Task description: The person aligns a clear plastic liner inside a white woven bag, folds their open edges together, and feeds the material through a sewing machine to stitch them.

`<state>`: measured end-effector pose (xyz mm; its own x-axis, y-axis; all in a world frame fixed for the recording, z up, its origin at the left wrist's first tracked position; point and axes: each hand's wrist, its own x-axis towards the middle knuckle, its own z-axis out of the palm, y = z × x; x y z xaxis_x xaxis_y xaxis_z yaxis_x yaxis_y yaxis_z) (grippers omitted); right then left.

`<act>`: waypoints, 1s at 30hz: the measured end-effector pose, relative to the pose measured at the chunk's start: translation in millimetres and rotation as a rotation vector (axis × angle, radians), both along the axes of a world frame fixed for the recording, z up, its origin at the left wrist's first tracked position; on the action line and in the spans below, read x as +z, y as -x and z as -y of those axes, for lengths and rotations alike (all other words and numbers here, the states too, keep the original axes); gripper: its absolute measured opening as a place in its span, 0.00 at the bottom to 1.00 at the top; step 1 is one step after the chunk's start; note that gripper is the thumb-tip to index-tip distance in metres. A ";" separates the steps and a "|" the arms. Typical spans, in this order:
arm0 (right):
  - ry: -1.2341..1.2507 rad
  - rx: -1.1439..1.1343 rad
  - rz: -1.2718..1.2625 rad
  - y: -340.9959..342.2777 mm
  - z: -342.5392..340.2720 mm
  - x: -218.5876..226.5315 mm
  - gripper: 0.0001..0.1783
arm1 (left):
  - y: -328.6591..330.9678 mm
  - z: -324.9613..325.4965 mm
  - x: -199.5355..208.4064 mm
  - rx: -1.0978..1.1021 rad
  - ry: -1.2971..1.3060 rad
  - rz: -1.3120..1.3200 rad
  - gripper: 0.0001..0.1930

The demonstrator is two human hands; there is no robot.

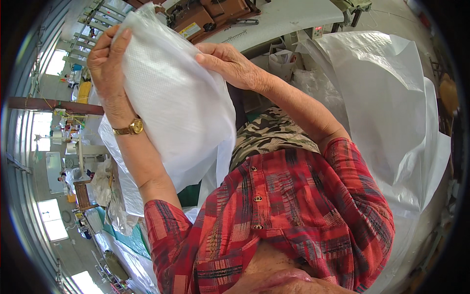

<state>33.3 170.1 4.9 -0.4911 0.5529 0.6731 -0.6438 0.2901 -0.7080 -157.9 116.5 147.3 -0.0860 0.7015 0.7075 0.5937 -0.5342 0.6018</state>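
A white woven plastic sheet (171, 98) hangs from both my hands in front of me and drapes down toward my lap. My left hand (108, 63), with a gold watch on its wrist, pinches the sheet's left edge near the top. Thumb on top, my right hand (227, 63) grips the opposite edge of the sheet. The fingertips behind the material are partly hidden. Whether the piece is a single layer or a bag, I cannot tell.
Beyond my hands a brown sewing machine (215, 14) sits on a pale worktable (293, 14). To my right lies a large pile of white plastic sheeting (387, 108). A dark red bar (54, 105) and other machines stand on the left.
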 end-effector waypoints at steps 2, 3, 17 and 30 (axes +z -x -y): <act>-0.071 -0.073 -0.063 0.8 -8.6 6.3 0.28 | -6.0 -4.0 -8.7 -0.063 0.038 0.050 0.14; -0.108 -0.120 -0.101 1.2 -13.2 11.1 0.29 | -8.7 -4.3 -10.9 -0.072 0.061 0.073 0.14; -0.186 -0.527 0.182 -8.0 -9.3 30.1 0.19 | -39.5 -17.6 -35.2 -0.104 0.096 0.067 0.09; -0.637 -0.932 0.373 -2.3 0.7 11.0 0.26 | -24.1 -37.4 -63.0 -0.201 0.132 0.106 0.12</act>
